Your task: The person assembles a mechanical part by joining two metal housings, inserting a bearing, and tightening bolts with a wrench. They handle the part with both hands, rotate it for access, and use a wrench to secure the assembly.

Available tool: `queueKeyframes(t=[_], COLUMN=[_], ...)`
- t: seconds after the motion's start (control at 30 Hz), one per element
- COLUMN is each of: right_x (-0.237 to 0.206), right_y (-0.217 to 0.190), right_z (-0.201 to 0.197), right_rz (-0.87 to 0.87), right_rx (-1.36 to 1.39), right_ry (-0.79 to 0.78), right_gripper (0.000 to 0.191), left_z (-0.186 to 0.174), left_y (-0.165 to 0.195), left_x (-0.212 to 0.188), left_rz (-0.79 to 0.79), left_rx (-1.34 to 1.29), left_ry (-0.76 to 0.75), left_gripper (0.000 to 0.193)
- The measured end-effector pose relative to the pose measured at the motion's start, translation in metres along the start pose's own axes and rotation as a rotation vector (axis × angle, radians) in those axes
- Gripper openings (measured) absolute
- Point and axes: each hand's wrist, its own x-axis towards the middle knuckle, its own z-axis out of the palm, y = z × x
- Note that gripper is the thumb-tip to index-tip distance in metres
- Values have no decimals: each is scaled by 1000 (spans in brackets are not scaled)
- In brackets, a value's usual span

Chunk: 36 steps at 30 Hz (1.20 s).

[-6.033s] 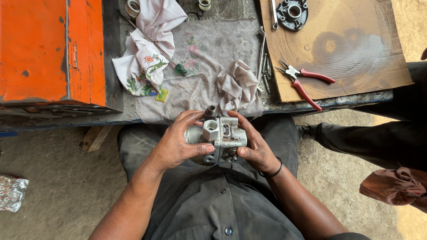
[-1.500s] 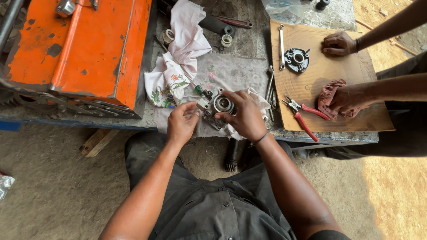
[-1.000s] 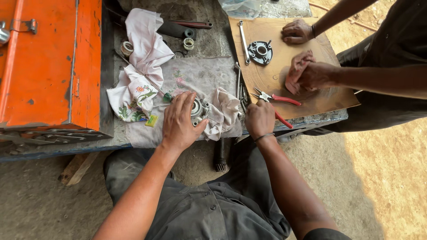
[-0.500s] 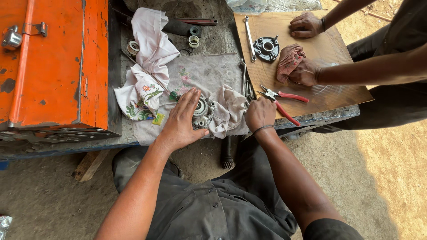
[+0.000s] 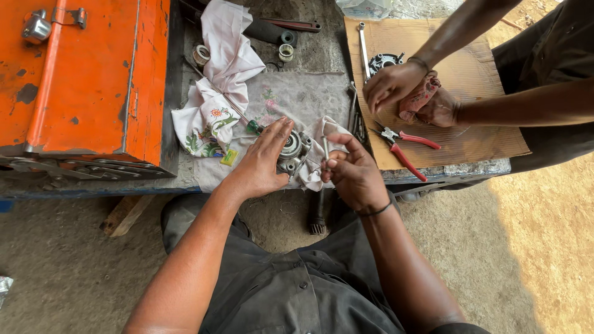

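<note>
My left hand [image 5: 263, 164] rests on a grey metal machine part [image 5: 292, 151] that lies on a flowered cloth [image 5: 291, 102] on the bench, fingers spread over it. To its right, my right hand [image 5: 352, 173] pinches a thin metal pin or screw [image 5: 325, 148] held upright between thumb and fingers, close to the part.
An orange metal toolbox [image 5: 86, 80] fills the left of the bench. A white rag [image 5: 216, 93] lies beside it. On a cardboard sheet [image 5: 482, 130] at right, another person's hands [image 5: 396, 83] hold a reddish rag; red-handled pliers [image 5: 405, 148], a spanner [image 5: 363, 46] and a round part [image 5: 383, 60] lie there.
My right hand has lifted from the bench edge and now holds a thin pin upright next to the part. My left hand stays on the part. The other person's hands shifted on the cardboard.
</note>
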Motion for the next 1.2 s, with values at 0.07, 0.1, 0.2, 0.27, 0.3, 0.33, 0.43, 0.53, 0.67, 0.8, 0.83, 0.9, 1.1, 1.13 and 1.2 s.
queueKeyframes(t=[0.07,0.1,0.2,0.27,0.3,0.33,0.43,0.53,0.67,0.8,0.83,0.9,1.1,1.13,1.2], right_x=[3,5,11,12,14,15,18,18,16,15,15,15,11,10,9], right_y=[5,6,9,10,9,9,7,6,5,2,2,2,-1,-2,-5], right_z=[16,24,42,51,54,56,61,64,68,70,71,72,74,74,73], right_rz=[-15,-46,-197,-380,-444,-508,-580,-587,-676,-709,-697,-688,-731,-721,-687], right_rx=[-80,-212,-657,-1022,-1112,-1202,-1311,-1336,-1401,-1502,-1506,-1542,-1604,-1586,-1555], right_ry=[-43,-54,-72,-58,-72,-87,-102,-106,-149,-165,-155,-163,-220,-230,-242], right_gripper=[65,63,54,46,43,39,35,35,33,31,30,29,27,29,33], left_z=[1,2,4,6,6,7,8,8,8,7,7,7,6,7,6], left_y=[-2,-3,-8,-11,-11,-12,-12,-11,-10,-8,-8,-8,-7,-7,-7], left_x=[0,-1,-1,-1,-1,-2,-1,0,1,-2,-2,-1,-1,-1,-1], left_rz=[24,36,51,84,102,104,99,78,77,87,97,114,78,81,86], left_rx=[-19,-30,-32,-58,-71,-73,-69,-54,-50,-56,-55,-54,-52,-57,-63], left_ry=[25,38,41,72,88,93,101,97,109,137,140,146,115,116,121], left_gripper=[115,115,114,114,114,114,113,113,112,111,111,111,111,111,110])
